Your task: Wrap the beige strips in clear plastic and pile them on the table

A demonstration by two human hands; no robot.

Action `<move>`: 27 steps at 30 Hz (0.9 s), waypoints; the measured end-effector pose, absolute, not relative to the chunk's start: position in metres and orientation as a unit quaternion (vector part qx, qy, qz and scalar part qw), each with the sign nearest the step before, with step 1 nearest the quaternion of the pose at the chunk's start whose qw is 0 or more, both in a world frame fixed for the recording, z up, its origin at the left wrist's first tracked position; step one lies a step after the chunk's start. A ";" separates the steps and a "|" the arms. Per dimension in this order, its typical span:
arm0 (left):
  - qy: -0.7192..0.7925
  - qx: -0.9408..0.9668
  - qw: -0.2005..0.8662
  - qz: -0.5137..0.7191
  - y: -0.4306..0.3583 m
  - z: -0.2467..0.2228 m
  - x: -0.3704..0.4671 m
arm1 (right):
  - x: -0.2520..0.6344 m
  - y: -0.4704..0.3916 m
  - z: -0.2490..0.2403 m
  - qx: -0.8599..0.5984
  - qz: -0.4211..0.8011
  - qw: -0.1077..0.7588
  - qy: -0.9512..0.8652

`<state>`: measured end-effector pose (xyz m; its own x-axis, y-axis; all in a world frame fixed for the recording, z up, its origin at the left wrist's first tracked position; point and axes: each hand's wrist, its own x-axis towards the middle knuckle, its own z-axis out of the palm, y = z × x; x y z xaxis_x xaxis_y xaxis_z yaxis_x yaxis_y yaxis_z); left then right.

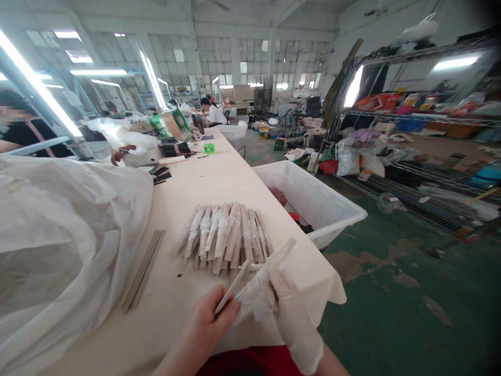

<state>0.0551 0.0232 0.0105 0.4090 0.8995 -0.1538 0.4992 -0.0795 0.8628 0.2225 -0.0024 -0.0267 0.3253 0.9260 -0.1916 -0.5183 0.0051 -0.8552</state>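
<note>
My bare left hand (213, 318) is closed on a thin pale strip (235, 284) that slants up to the right. My right hand (291, 308), in a white glove, is closed round a pale strip wrapped in thin whitish plastic (274, 266); part of the wrapping hangs between the two hands. Just beyond them a pile of similar wrapped strips (225, 237) lies on the cream-covered table (195, 183). Left of the pile lie a few long, bare grey strips (144, 269).
A large whitish plastic sheet (78, 224) bulges over the table's left side. Right of the table stands a white bin (324, 203) with dark and red items. Wire shelves (422, 172) stand further right. People sit at the far left and in the background.
</note>
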 end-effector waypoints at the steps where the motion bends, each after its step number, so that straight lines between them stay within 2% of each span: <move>1: 0.498 0.702 0.457 0.226 0.024 0.010 0.058 | 0.215 -0.004 -0.027 -0.468 0.543 0.661 -0.222; 4: 0.499 0.708 0.443 0.231 0.024 0.009 0.057 | 0.202 -0.010 -0.026 -0.469 0.566 0.636 -0.236; 10: 0.508 0.724 0.429 0.187 0.013 0.011 0.040 | 0.218 -0.003 -0.022 -0.405 0.611 0.663 -0.152; 14: 0.518 0.705 0.425 0.232 0.018 0.015 0.035 | 0.216 -0.001 -0.032 -0.404 0.640 0.634 -0.159; 19: 0.638 0.584 0.300 0.402 0.083 0.022 0.007 | 0.235 0.009 -0.036 -0.345 0.647 0.665 -0.141; 23: 0.675 0.556 0.282 0.394 0.151 0.007 0.003 | 0.236 0.015 -0.045 -0.305 0.681 0.654 -0.123; 27: 0.695 0.564 0.265 0.358 0.183 -0.012 0.011 | 0.241 0.013 -0.057 -0.310 0.695 0.639 -0.109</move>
